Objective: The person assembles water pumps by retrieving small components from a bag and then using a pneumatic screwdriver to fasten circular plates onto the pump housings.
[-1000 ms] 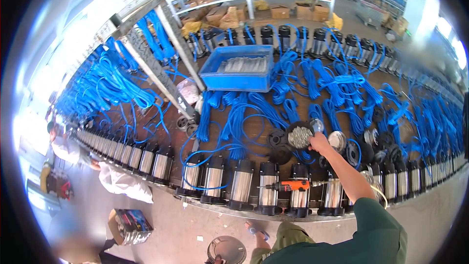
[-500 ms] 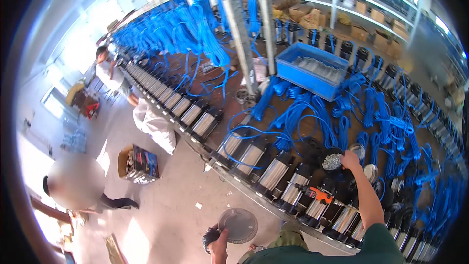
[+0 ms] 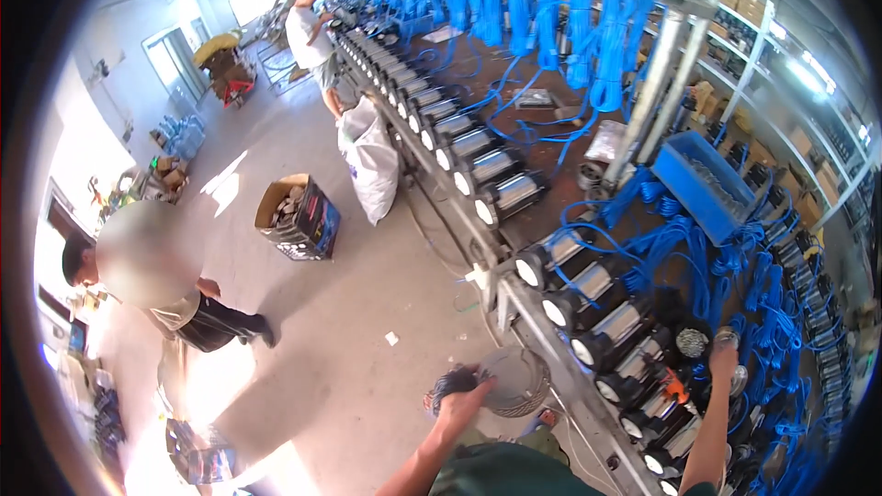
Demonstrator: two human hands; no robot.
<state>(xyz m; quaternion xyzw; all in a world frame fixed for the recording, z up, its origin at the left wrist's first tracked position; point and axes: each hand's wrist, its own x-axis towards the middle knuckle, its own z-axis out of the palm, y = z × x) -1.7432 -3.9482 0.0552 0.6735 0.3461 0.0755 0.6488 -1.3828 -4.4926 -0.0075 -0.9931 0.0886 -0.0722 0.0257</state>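
Near the bench's front edge, my left hand [image 3: 467, 407] grips a round grey dish-like piece [image 3: 516, 384] with a patterned rim. A black rounded part [image 3: 454, 382] sits against the same hand; whether it is held too is unclear. My right hand [image 3: 724, 360] reaches over the bench, its fingertips at a shiny round metal piece [image 3: 727, 335]. The fingers are too small and blurred to show a grip. Just left of them stands a dark round bowl of small metal parts [image 3: 692, 343]. An orange-and-black power tool [image 3: 678, 388] lies across the silver cylinders, nearer to me.
Silver motor-like cylinders [image 3: 588, 283] line the bench edge. Coiled blue cables [image 3: 707, 276] and a blue crate [image 3: 703, 188] lie behind. A metal post [image 3: 648, 96] rises from the bench. A white sack [image 3: 369, 161], an open carton [image 3: 299, 219] and two people stand left.
The view has swung left, so the bench now sits farther right and more floor shows. My left hand still holds the grey piece; my right hand stays beside the bowl.
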